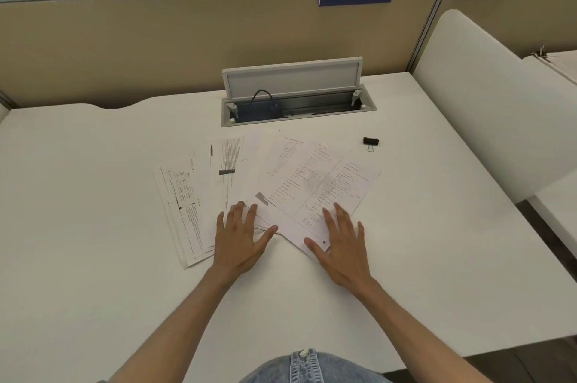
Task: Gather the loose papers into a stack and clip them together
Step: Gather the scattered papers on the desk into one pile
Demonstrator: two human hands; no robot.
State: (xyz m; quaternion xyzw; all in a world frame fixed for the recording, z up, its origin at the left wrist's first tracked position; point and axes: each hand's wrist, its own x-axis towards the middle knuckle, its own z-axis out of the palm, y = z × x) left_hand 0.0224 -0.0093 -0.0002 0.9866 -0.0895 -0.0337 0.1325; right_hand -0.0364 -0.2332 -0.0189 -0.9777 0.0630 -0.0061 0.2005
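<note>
Several printed white papers (290,176) lie fanned out and overlapping on the white desk (93,195). My left hand (242,237) rests flat, fingers spread, on the near edges of the middle sheets. My right hand (342,243) lies flat with fingers apart on the near corner of the top right sheet. Neither hand grips anything. A small black binder clip (371,142) sits on the desk beyond the papers, to the right, apart from both hands.
An open cable box (296,101) with its lid raised is set into the desk behind the papers. A beige partition (156,39) stands along the back. A white side panel (484,101) borders the desk at right.
</note>
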